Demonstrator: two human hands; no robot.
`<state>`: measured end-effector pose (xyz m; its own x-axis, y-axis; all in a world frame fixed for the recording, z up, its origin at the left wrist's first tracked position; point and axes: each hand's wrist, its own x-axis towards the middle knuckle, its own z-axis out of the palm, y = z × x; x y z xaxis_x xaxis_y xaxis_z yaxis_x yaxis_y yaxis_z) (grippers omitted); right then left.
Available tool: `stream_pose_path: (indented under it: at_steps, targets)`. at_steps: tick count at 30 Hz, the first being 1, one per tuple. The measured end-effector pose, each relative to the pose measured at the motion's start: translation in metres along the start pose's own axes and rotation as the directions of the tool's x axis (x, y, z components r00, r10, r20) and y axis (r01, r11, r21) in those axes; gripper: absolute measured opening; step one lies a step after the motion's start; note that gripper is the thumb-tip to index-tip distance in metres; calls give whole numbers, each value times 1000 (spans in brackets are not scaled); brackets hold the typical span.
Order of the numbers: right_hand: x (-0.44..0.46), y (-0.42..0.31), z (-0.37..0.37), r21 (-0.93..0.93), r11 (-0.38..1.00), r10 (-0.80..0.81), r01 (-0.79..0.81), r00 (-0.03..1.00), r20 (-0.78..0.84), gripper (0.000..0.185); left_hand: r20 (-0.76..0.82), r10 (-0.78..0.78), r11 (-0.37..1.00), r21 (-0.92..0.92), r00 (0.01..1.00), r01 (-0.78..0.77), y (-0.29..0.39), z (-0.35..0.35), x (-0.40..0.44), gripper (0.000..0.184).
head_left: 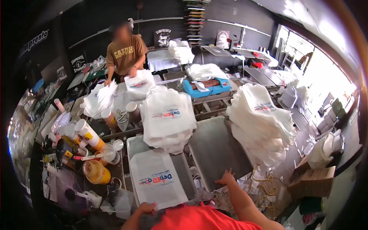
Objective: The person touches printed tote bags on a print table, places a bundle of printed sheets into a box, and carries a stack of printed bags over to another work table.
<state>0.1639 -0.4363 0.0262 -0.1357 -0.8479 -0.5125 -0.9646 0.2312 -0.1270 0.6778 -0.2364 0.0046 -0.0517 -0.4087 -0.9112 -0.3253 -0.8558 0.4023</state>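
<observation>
Left hand (147,208) right at the bag's near edge, its hold impossible to tell; right hand (227,178) open, fingers spread, at the near end of the bare board (218,149)! The bag (158,192) lay flat on the other board (185,177), seemingly light, limp, quick to crease: best pinched by its plain corners, off the print (155,179).
</observation>
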Motion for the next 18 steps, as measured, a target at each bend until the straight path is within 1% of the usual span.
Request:
stream_pose_path:
  at_steps: [1,2,3,4,5,6,8,9,10,11,12,13,14,15,16,17,18]
  targets:
    - [-10,-6,-6,46,997,58,-56,998,-29,126,13,10,1000,-2,1000,-10,4,0,-6,59]
    - [-13,-9,-8,41,998,54,-53,998,-30,126,23,20,1000,-3,1000,-20,6,-4,-10,60]
    - [-13,-9,-9,92,993,71,-69,997,-14,128,22,21,1000,-9,1000,-21,-2,-7,2,60]
    - [-11,-8,-10,142,986,85,-84,996,2,130,22,24,998,54,999,-25,-10,-8,19,63]
    - [-8,-5,-9,140,987,79,-78,997,0,130,21,25,993,119,999,-27,-16,-12,30,67]
    - [-6,-1,-6,143,988,68,-65,998,-13,130,16,27,993,113,1000,-28,-15,-16,30,67]
    - [-3,-8,-5,137,990,43,-39,999,-28,131,25,-5,974,227,1000,-1,-12,-17,29,67]
    - [-10,-13,-9,116,990,80,-77,997,-24,131,21,-4,977,214,1000,-1,-14,-18,31,67]
    - [-12,-18,-10,94,989,116,-114,993,-20,131,12,32,980,196,999,-34,-20,-17,33,69]
    - [-8,-18,-6,84,991,104,-102,994,-19,131,2,67,982,178,998,-66,-23,-16,33,71]
    - [-4,-14,0,79,993,97,-92,994,-53,132,-3,65,984,164,998,-64,-17,-16,24,71]
    - [-1,-10,4,73,994,89,-83,992,-85,133,-27,106,965,245,994,-96,-10,-15,14,72]
    - [0,-9,6,61,996,75,-71,994,-83,133,-50,146,938,323,988,-123,-6,-15,7,73]
    - [-1,-11,4,101,988,122,-115,990,-66,134,-61,143,945,304,988,-118,-13,-17,17,73]
    - [0,-16,1,134,979,159,-151,986,-48,135,-35,226,873,451,974,-186,-20,-19,33,72]
    - [1,-19,0,112,986,127,-121,991,-46,135,0,299,776,583,954,-243,-30,-19,48,71]
    - [0,-21,-1,135,980,151,-144,988,-44,137,-21,294,797,557,956,-233,-38,-18,58,71]
